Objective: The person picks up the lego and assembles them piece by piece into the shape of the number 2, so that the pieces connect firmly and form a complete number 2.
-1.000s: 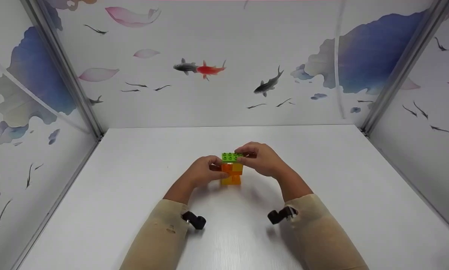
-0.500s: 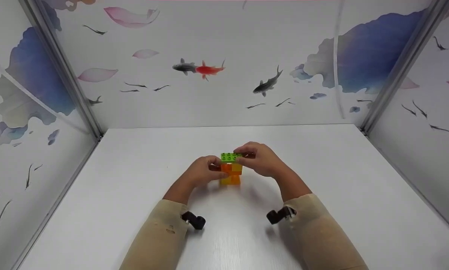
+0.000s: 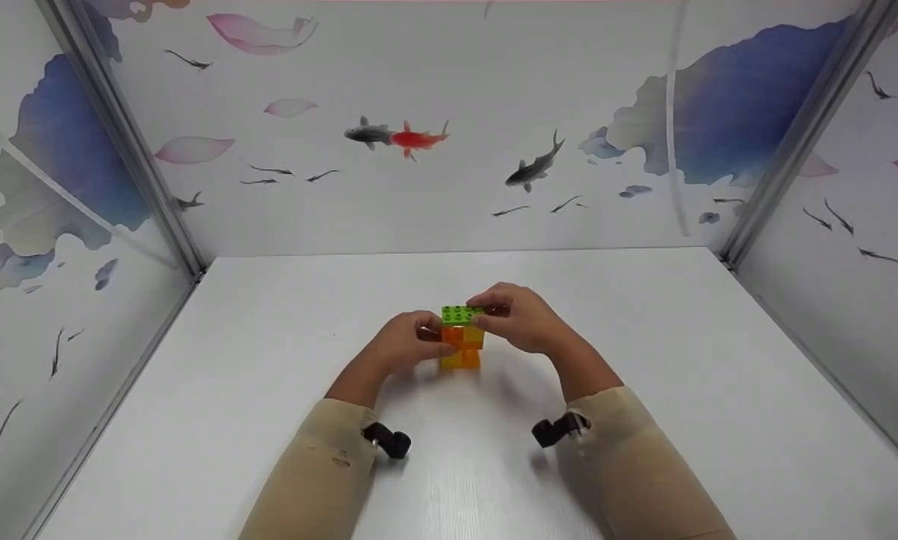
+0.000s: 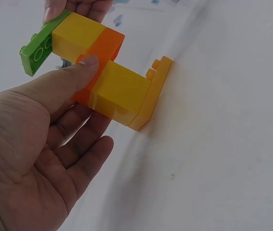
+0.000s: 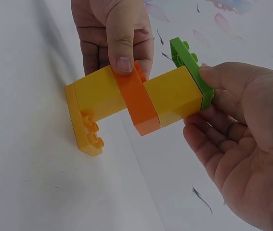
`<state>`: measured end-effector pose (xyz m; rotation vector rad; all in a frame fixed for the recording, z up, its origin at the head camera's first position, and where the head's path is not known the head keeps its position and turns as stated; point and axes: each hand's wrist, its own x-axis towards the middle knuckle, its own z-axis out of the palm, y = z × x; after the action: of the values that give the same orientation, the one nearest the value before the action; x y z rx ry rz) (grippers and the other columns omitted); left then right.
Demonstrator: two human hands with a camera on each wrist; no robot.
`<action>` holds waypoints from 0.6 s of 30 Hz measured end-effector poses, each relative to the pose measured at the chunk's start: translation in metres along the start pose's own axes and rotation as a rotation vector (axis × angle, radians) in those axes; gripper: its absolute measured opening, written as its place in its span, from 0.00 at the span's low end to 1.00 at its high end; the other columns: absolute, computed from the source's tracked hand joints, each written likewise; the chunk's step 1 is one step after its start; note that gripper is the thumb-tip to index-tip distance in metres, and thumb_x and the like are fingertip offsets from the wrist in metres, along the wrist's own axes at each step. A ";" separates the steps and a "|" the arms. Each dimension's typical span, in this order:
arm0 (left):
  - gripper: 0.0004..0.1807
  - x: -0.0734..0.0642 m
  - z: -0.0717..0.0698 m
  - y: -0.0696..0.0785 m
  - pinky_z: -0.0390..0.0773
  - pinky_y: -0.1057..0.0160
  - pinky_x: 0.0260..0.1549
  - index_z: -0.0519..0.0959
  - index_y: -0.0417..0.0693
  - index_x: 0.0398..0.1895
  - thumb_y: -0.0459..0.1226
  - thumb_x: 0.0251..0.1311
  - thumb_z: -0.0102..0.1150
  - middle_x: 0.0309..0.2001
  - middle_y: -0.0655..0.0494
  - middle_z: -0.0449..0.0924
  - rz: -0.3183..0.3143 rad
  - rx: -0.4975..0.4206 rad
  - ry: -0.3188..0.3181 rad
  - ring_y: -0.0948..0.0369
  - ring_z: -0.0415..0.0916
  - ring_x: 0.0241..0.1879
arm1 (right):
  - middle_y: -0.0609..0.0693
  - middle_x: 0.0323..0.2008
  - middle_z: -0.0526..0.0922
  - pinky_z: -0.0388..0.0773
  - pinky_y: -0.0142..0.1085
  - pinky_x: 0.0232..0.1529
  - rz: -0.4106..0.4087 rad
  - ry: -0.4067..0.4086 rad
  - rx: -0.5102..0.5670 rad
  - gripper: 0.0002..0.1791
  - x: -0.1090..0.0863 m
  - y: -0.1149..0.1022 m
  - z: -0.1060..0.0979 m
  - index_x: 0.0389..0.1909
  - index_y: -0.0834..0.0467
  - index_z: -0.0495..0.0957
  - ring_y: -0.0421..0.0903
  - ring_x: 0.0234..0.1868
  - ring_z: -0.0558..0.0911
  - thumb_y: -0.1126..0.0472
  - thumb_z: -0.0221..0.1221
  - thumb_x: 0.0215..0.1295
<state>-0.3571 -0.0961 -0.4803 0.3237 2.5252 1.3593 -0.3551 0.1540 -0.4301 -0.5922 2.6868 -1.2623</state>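
A toy-brick stack stands upright on the table. At its foot is a flat amber brick [image 5: 80,132] with a few studs bare. Above it sit a lower yellow brick [image 5: 97,92], a flat orange brick [image 5: 138,103] and an upper yellow brick [image 5: 174,96]. A flat green brick [image 3: 455,315] tops the stack, jutting past the yellow one on one side. My left hand [image 3: 405,341] grips the orange brick midway up, thumb across its side. My right hand [image 3: 522,319] pinches the green brick at its end, the thumb on its studded face in the right wrist view.
The white table [image 3: 268,450] is closed in by a back wall [image 3: 449,202] and side walls printed with fish and petals. Metal posts [image 3: 794,142] mark the corners. A black wrist camera [image 3: 388,441] hangs at each beige sleeve [image 3: 313,465].
Both hands keep their hold on the stack. Only a very slight shift of the whole view shows.
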 end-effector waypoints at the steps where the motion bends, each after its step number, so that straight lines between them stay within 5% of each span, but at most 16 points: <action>1: 0.16 0.000 0.000 0.000 0.82 0.50 0.67 0.85 0.59 0.49 0.49 0.62 0.78 0.57 0.60 0.86 -0.004 0.002 0.001 0.56 0.83 0.59 | 0.47 0.54 0.85 0.85 0.45 0.65 0.006 -0.002 0.004 0.16 0.000 0.000 0.000 0.60 0.48 0.87 0.48 0.56 0.85 0.55 0.66 0.74; 18: 0.16 0.001 -0.001 0.000 0.83 0.51 0.65 0.85 0.59 0.48 0.49 0.60 0.79 0.57 0.59 0.86 -0.016 -0.018 -0.006 0.55 0.83 0.58 | 0.48 0.54 0.84 0.85 0.44 0.64 -0.004 -0.013 -0.003 0.15 -0.002 -0.002 -0.002 0.60 0.49 0.87 0.48 0.56 0.84 0.55 0.66 0.75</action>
<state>-0.3584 -0.0968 -0.4802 0.3021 2.5036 1.3726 -0.3537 0.1551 -0.4275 -0.6042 2.6787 -1.2508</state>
